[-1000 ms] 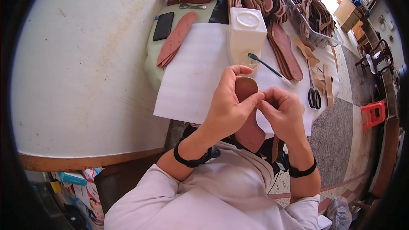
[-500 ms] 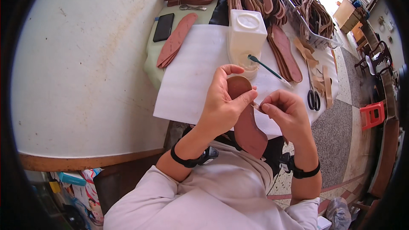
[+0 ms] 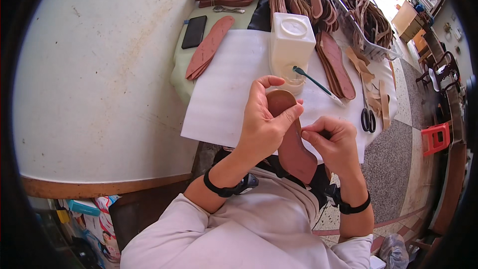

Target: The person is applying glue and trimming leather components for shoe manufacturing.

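Observation:
My left hand [image 3: 266, 122] is closed round the upper end of a reddish-brown shoe insole [image 3: 295, 155], thumb across its face. The insole's pointed end slants down toward my lap. At its right edge my right hand [image 3: 332, 139] pinches with thumb and forefinger a narrow strip, mostly hidden by the fingers. Just beyond my left hand stands a white square plastic bottle [image 3: 294, 40] with a cut opening low on its front. A green-handled brush [image 3: 318, 85] leans out of that opening.
A white sheet [image 3: 214, 104] covers the table. Stacked insoles [image 3: 211, 47] and a black phone [image 3: 194, 32] lie left; more insoles [image 3: 336, 65], black-handled scissors [image 3: 368, 119] and tan strips [image 3: 385, 104] lie right. A plastic basket [image 3: 373, 47] of strips stands behind. A red stool [image 3: 436, 138] is on the floor.
My right hand has moved slightly down along the insole's edge, with its fingertips now close against it. The pale strip between the hands no longer shows. My left hand keeps its hold.

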Demonstrator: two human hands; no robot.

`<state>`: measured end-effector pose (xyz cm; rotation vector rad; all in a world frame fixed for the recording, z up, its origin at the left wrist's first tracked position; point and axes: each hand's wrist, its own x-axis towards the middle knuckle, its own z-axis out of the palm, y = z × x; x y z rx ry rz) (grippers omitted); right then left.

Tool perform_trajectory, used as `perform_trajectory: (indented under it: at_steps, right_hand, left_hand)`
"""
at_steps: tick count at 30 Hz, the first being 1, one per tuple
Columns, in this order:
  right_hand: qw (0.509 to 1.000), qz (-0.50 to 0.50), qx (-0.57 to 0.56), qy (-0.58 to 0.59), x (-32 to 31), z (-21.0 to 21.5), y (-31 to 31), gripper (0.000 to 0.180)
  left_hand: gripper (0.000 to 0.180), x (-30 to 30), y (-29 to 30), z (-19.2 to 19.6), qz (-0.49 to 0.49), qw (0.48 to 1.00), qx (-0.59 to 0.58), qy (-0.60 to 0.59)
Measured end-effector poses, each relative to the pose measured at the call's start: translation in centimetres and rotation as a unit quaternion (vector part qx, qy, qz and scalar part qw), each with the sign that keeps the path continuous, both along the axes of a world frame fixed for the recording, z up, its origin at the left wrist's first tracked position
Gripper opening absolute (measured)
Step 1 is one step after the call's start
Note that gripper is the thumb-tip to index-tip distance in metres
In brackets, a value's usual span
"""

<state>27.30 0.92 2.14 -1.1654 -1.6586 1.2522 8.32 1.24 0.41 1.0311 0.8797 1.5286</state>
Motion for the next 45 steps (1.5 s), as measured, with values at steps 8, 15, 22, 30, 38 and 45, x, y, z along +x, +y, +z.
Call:
perform_trajectory:
  at_steps: [8,15,22,30,38,45]
  right_hand:
    - [0.999,-0.003,0.007,-0.04,-0.1,0.3,-0.2,0.003]
    - [0.997,-0.017,0.029,-0.07,-0.6,0.0,-0.6,0.003]
    - [0.999,-0.04,0.002,-0.025,-0.8,0.3,0.0,0.005]
    - [0.998,-0.034,-0.03,0.031,-1.3,-0.6,0.6,0.007]
    - [0.994,-0.012,-0.069,0.079,0.1,-0.9,0.8,0.004]
    - [0.999,-0.01,-0.04,0.028,0.2,-1.2,0.5,0.003]
  left_hand:
    - [0.055,0.6,0.1,-0.5,0.018,0.999,0.01,-0.032]
    - [0.055,0.9,0.0,-1.0,0.0,0.998,-0.001,-0.058]
    - [0.055,0.7,-0.3,0.3,-0.026,0.999,-0.011,0.038]
    - [0.048,0.9,-0.3,-2.0,0.004,0.999,0.002,0.039]
    - [0.048,0.1,0.1,-2.0,-0.005,0.999,-0.038,-0.015]
    - [0.048,0.1,-0.2,-1.2,-0.022,0.995,-0.069,-0.065]
